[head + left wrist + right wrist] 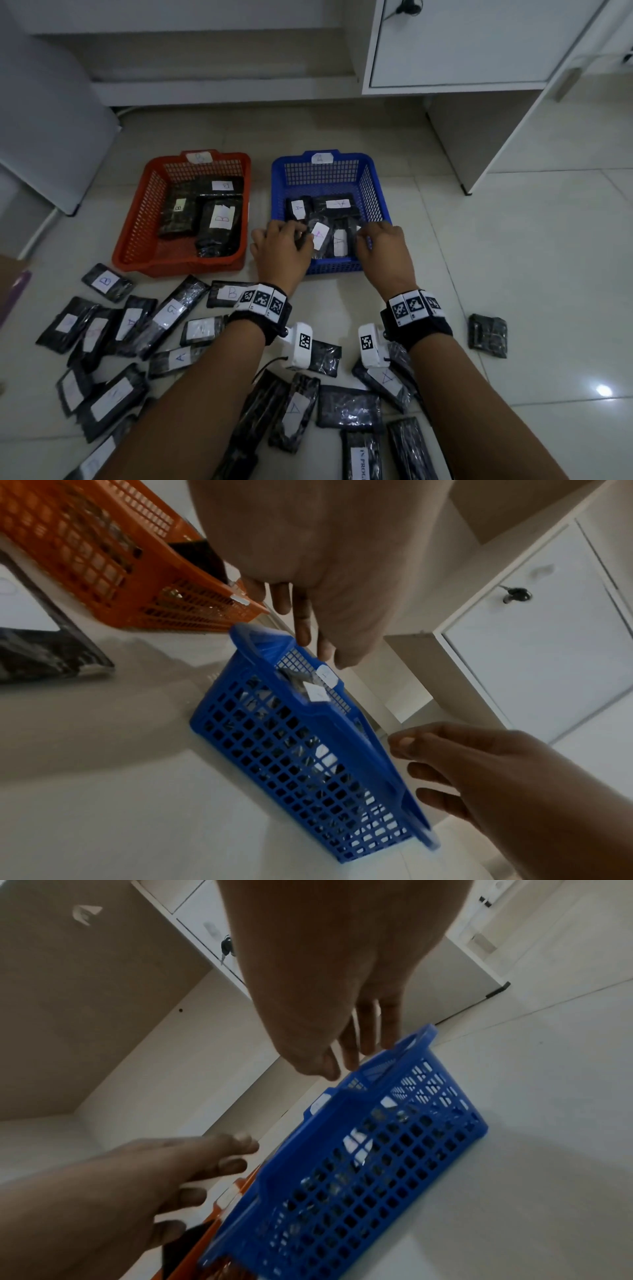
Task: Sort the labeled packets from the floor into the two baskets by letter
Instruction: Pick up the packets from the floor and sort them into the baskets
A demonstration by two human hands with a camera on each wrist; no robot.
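Observation:
The blue basket (376, 192) (308, 750) (377, 1150), tagged A, holds several black packets with A labels. Beside it on the left, the orange basket (137, 222) (85, 547), tagged B, holds B packets (221, 219). My left hand (279, 246) (301, 601) (192, 1164) hovers over the blue basket's near left corner, fingers loose, holding nothing. My right hand (380, 245) (359, 1031) (462, 764) hovers over its near right corner, also empty. Between the two hands an A packet (320, 236) lies tilted in the blue basket. Several labeled packets (171, 311) are strewn on the floor under my forearms.
A white cabinet (462, 51) with a keyed door stands at the back right, its leg reaching the tiles. A grey appliance (44, 120) stands at the left. One unlabeled-side packet (488, 335) lies alone on the right tiles.

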